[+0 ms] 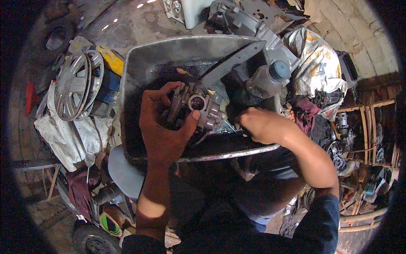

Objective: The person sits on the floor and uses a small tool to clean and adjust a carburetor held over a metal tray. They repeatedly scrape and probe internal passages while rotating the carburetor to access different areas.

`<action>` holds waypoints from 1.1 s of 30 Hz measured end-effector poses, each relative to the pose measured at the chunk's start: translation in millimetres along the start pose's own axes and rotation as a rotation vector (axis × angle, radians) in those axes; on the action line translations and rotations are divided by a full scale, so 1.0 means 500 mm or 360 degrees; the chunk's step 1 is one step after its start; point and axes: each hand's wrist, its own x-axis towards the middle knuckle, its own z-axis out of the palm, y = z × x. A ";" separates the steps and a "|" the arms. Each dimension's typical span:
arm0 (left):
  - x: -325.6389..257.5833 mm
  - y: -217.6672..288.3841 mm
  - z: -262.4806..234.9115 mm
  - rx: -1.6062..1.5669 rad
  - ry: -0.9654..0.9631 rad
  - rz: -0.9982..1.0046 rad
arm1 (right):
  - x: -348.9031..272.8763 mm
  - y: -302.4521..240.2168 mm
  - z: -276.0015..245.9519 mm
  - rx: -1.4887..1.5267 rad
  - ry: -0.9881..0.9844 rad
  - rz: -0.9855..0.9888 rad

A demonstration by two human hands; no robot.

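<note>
My left hand (163,122) is wrapped round a greasy metal carburetor (202,108), its thumb beside a round bore that faces up. The carburetor is held over a large grey rectangular tub (136,59) with dark grime inside. To its right, my right hand (263,126) is closed above the tub's near right part, fingers curled; what they hold, if anything, is hidden in shadow. A clear plastic bottle (261,84) with a blue cap leans at the tub's right side. A flat, dark metal strip (232,63) slants across the far right corner.
Silver wheel covers (72,86) and a yellow item (111,60) lie left of the tub. Beyond the far right rim sits a metal engine casing (270,40), with a white sack (311,63) beside it. A tyre (95,242) is at the lower left. Wooden racking (368,135) with parts stands right.
</note>
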 end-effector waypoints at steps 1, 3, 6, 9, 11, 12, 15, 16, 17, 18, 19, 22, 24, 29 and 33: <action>0.002 0.001 0.000 0.0096 -0.0034 0.0014 | 0.010 -0.004 0.001 -0.0043 0.0000 -0.0011; 0.002 0.004 -0.001 0.0234 -0.0091 0.0054 | 0.031 -0.013 -0.004 -0.0126 -0.0189 0.0085; 0.005 0.002 0.000 0.0184 -0.0115 0.0104 | 0.048 -0.010 0.018 -0.0287 -0.0044 0.0017; 0.002 -0.002 0.006 -0.0186 -0.0107 -0.0093 | 0.055 -0.022 0.027 -0.0371 0.0034 -0.0003; 0.003 -0.003 0.004 -0.0118 -0.0121 0.0053 | 0.052 -0.021 0.027 -0.0372 0.0064 -0.0060; 0.003 -0.004 0.002 -0.0084 -0.0127 0.0125 | 0.051 -0.021 0.027 -0.0372 0.0079 -0.0089; 0.001 0.002 0.005 -0.0131 -0.0174 0.0068 | 0.048 -0.020 0.036 -0.0362 -0.0015 -0.0028; 0.001 0.001 0.004 -0.0166 -0.0188 0.0046 | 0.047 -0.022 0.033 -0.0379 -0.0003 -0.0040; 0.000 -0.001 0.003 -0.0236 -0.0203 0.0018 | 0.046 -0.024 0.027 -0.0395 0.0010 -0.0052; -0.001 -0.001 0.004 -0.0265 -0.0215 0.0009 | 0.043 -0.026 0.023 -0.0410 0.0023 -0.0064; -0.001 0.000 0.003 -0.0297 -0.0229 0.0001 | 0.037 -0.025 0.022 -0.0403 0.0093 -0.0061; -0.002 0.006 0.004 -0.0279 -0.0257 0.0043 | 0.009 -0.023 0.014 -0.0361 0.0269 -0.0027; -0.004 0.005 0.004 -0.0312 -0.0272 0.0062 | -0.024 -0.042 -0.008 -0.0306 0.0341 0.0029; -0.011 -0.003 0.017 -0.0580 -0.0304 0.0016 | -0.124 -0.059 -0.035 -0.0114 0.0657 0.0241; -0.020 0.003 0.038 -0.0695 -0.0393 -0.0045 | -0.180 -0.073 -0.010 0.0347 0.1298 0.0346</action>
